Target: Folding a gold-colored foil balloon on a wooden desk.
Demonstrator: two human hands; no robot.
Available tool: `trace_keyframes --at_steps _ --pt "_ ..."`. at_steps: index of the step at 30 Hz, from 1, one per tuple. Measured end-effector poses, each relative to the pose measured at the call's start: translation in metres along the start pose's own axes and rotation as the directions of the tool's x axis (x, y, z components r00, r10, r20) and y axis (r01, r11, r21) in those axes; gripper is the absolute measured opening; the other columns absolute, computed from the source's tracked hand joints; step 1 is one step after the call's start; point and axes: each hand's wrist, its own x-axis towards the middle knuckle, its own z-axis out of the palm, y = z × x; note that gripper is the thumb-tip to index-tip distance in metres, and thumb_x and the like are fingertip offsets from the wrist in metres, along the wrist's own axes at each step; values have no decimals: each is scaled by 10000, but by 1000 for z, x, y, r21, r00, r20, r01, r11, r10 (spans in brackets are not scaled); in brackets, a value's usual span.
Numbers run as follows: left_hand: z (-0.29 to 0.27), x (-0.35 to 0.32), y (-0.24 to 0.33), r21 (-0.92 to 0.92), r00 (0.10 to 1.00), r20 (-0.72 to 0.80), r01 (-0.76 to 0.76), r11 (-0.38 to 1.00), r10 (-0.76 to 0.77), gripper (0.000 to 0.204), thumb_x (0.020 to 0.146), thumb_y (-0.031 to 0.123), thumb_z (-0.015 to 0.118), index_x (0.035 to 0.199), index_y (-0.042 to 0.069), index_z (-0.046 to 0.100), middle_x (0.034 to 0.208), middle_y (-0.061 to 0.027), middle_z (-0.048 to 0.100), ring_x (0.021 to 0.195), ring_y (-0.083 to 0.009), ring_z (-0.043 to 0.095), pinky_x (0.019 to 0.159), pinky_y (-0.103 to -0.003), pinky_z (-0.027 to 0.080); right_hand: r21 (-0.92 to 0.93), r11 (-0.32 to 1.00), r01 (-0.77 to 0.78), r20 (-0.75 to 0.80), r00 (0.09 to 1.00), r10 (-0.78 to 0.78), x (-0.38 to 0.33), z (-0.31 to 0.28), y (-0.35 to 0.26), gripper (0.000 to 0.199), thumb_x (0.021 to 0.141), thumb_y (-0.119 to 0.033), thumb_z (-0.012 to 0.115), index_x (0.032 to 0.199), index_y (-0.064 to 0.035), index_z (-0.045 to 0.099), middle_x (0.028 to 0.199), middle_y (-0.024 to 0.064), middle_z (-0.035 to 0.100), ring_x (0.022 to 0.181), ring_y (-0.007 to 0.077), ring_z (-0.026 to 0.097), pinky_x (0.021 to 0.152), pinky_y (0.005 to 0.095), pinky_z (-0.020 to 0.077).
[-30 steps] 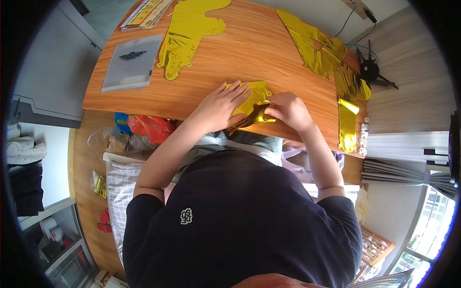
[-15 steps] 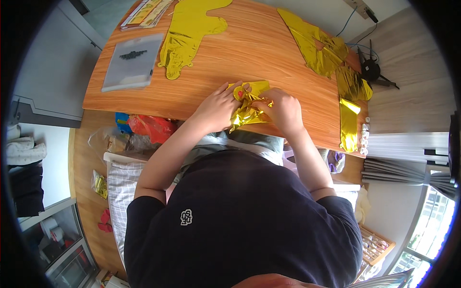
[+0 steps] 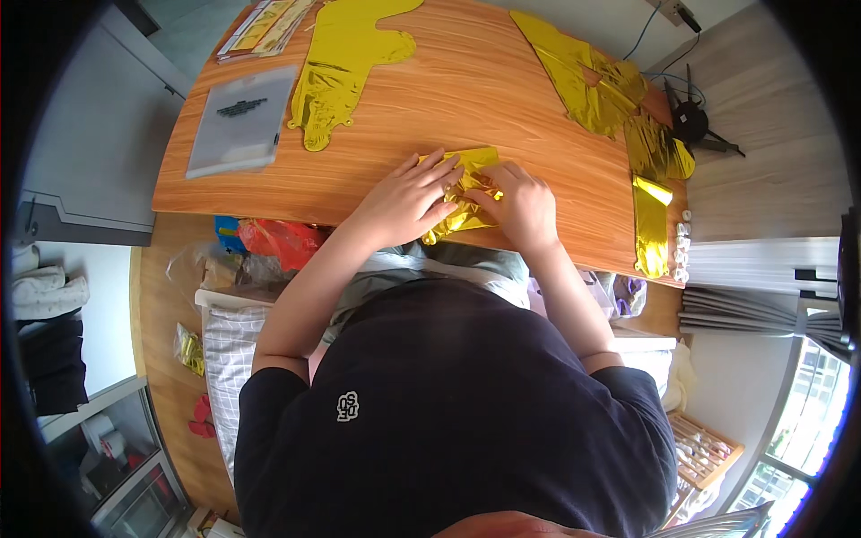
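A crumpled gold foil balloon lies deflated at the near edge of the wooden table, its lower part reaching the edge. My left hand rests on its left side, fingers stretched out and slightly apart. On the right side, my right hand has its fingers bent and its thumb pointing left, gripping the foil between them. The fingers partly cover the middle of the balloon.
Flat gold foil balloons lie at the far left and far right, with a folded one at the right edge. A clear plastic pouch and printed sheets lie left. A black router stands right.
My left hand has spread flatter over the foil, and the red spot by its fingers no longer shows. My right hand has shifted slightly left; the foil between the hands looks flatter.
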Motion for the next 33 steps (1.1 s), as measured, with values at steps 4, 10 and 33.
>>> trace_keyframes --at_steps 4,10,33 --pt "4 0 -2 97 1000 18 10 995 -12 585 1051 320 544 1558 55 423 1619 -167 423 1535 -355 337 1246 -550 275 128 990 -64 -66 995 73 -6 -2 2 289 875 -276 808 1065 -73 731 993 89 722 842 300 727 761 389 587" --pt "-7 3 6 -20 999 25 35 999 -35 545 1036 276 572 1547 126 461 1620 -153 429 1534 -350 343 1247 -551 276 424 886 -190 -24 975 220 -18 0 18 234 866 -105 809 1063 -18 716 1003 145 715 884 296 747 754 372 599" --pt "0 2 4 81 999 34 12 997 -15 485 1027 263 580 1501 170 524 1624 -149 429 1532 -349 351 1246 -548 284 162 982 -98 109 991 81 -9 -14 28 126 902 -132 751 938 -17 714 1244 145 661 1162 372 609 1008 442 497"
